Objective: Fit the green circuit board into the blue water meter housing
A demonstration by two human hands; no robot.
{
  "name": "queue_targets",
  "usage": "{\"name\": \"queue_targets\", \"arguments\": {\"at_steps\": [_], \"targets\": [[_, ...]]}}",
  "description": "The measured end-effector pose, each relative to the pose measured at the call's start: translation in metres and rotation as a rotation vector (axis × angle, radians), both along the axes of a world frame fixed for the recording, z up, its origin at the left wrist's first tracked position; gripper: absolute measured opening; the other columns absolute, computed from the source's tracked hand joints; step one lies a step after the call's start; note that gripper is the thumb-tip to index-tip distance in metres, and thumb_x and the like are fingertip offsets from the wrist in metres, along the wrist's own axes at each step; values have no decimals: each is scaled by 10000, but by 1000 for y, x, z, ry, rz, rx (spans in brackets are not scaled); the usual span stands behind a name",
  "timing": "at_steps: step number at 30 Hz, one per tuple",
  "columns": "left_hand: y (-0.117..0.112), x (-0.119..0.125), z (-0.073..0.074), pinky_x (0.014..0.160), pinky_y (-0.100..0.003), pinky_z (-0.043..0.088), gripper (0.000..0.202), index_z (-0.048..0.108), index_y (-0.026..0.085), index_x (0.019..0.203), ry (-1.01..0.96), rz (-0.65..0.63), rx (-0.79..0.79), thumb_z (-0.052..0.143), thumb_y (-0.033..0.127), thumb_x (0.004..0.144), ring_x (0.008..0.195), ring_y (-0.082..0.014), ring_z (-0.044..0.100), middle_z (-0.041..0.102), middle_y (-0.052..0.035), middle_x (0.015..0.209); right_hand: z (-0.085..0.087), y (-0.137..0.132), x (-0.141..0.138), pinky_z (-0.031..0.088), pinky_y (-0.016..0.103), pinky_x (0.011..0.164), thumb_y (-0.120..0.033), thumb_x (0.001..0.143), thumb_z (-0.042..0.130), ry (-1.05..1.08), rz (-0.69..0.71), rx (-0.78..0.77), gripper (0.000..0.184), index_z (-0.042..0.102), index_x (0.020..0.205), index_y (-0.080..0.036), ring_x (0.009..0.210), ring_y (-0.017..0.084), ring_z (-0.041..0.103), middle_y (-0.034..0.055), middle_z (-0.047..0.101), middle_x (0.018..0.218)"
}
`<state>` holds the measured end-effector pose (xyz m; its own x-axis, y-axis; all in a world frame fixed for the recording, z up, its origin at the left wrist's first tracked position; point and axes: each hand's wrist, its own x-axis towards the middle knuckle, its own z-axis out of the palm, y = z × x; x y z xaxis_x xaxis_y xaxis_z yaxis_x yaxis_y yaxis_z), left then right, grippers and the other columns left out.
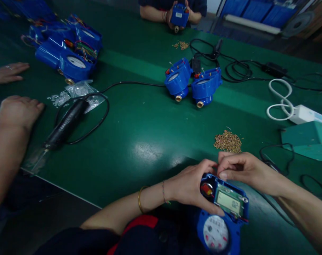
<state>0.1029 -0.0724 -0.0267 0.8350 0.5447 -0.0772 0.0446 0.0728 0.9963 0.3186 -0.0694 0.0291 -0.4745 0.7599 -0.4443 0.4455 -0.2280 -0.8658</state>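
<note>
The left hand grips the upper left side of a blue meter, fingers clamped on its housing, thumb lying just below the small display. The right hand sits at the top edge of the same meter, fingers pinched together at the rim; whether they hold a small part cannot be told. The meter is held at the near edge of the green table, just above the person's lap, open compartment up and round dial toward the body. A pile of small brass screws lies on the table just beyond the right hand. Two more blue meters stand side by side at mid-table. A black electric screwdriver with its cable lies to the left, near another person's hand
</note>
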Motion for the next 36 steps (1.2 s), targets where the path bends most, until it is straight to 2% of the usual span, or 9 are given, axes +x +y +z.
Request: {"name": "queue_targets", "arguments": {"at_steps": [6, 13, 18, 21, 27, 31, 32, 34, 36], "targets": [[-1, 1, 0, 962, -446, 485, 787, 466, 199, 1199, -14, 17, -7, 888, 344, 550, 1094, -330, 656, 674, -119, 1199, 0, 6, 2, 436, 244, 626, -400, 935, 672, 17, 201, 191, 245, 761, 799, -217, 701, 131, 566, 20, 571, 748], [0, 1, -1, 902, -440, 510, 726, 471, 192, 1139, 15, 5, 18, 877, 371, 564, 1069, -336, 654, 664, -125, 1186, 11, 16, -2, 433, 238, 653, -345, 1001, 588, -11, 436, 329, 250, 732, 850, -207, 754, 127, 586, 26, 606, 827], [0, 1, -2, 934, -443, 503, 730, 464, 197, 1145, 11, -2, 12, 877, 367, 568, 1081, -331, 652, 665, -117, 1187, 19, 16, -7, 419, 258, 695, -277, 1029, 519, -44, 505, 474, 258, 696, 863, -188, 774, 136, 565, 24, 590, 816], [0, 1, -2, 942, -460, 501, 721, 465, 197, 1135, 12, -4, 15, 875, 372, 568, 1084, -336, 651, 663, -120, 1195, 16, 18, -4, 421, 248, 694, -275, 1016, 552, -27, 500, 415, 230, 704, 862, -197, 786, 131, 568, 17, 593, 817], [-1, 2, -2, 947, -470, 504, 728, 494, 193, 1118, 23, 24, -12, 888, 368, 531, 1108, -343, 645, 655, -133, 1234, -2, 20, 1, 471, 259, 717, -392, 960, 642, 69, 366, 131, 225, 742, 861, -216, 803, 142, 595, 31, 596, 854], [-2, 1, -1, 980, -459, 486, 777, 499, 197, 1182, 6, 32, -21, 896, 349, 532, 1153, -339, 636, 649, -137, 1285, -8, 15, 2, 476, 252, 672, -427, 891, 724, 117, 217, 54, 236, 736, 788, -215, 739, 139, 591, 20, 609, 778], [-2, 1, 0, 994, -453, 476, 797, 489, 202, 1213, -2, 25, -25, 895, 341, 541, 1151, -330, 642, 660, -129, 1279, -9, 13, 7, 480, 251, 650, -448, 870, 741, 125, 141, 73, 263, 731, 749, -214, 709, 139, 590, 18, 610, 745], [-2, 1, 0, 1019, -445, 455, 835, 467, 214, 1265, -19, 15, -37, 893, 327, 555, 1143, -311, 653, 683, -113, 1261, -7, 5, 25, 503, 268, 643, -498, 847, 743, 63, -101, 192, 307, 723, 725, -218, 698, 158, 614, 36, 644, 743], [-1, 0, 0, 1033, -443, 440, 861, 457, 217, 1288, -37, 12, -44, 895, 313, 553, 1148, -307, 652, 690, -109, 1262, -6, -9, 56, 536, 308, 684, -545, 852, 705, -146, -407, 356, 325, 729, 794, -226, 759, 204, 661, 80, 701, 832]]}}
